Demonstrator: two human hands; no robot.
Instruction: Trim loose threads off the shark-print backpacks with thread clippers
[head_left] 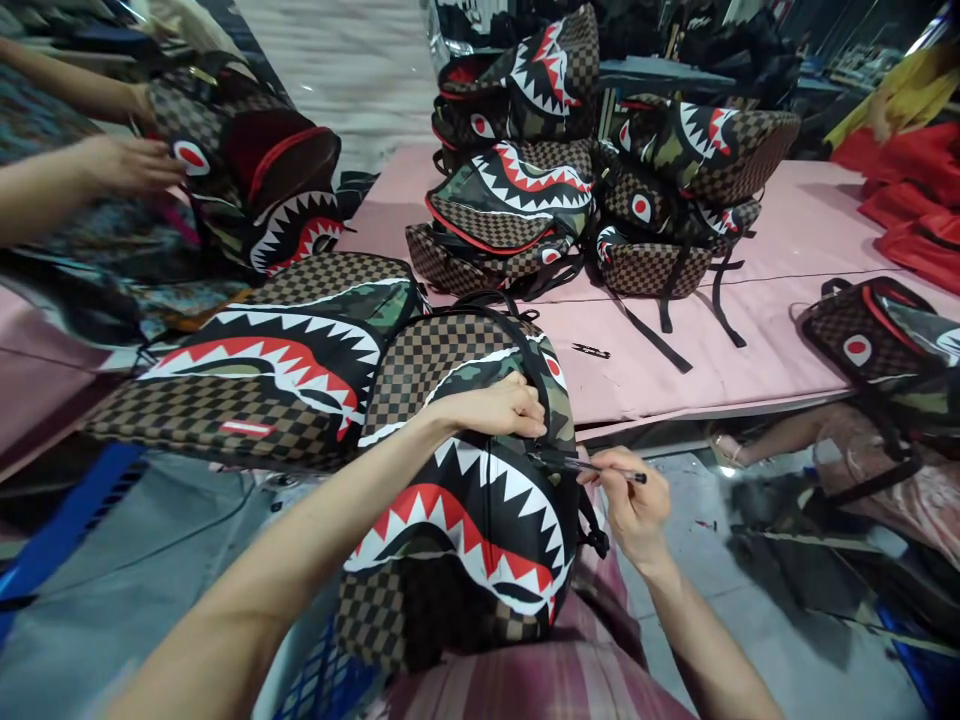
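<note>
A checkered backpack with a shark-mouth print leans against the pink table's edge and my lap. My left hand is closed on its upper side, by the dark edge near the red eye. In my right hand is a thin dark pen-like tool, its tip touching the side of the bag below my left hand. Just left of this bag lies a second shark-print backpack.
Several stacked backpacks stand at the table's back. Small black snips lie on the pink table. At the left a person's hands handle another bag. Red fabric lies far right; a blue crate is below.
</note>
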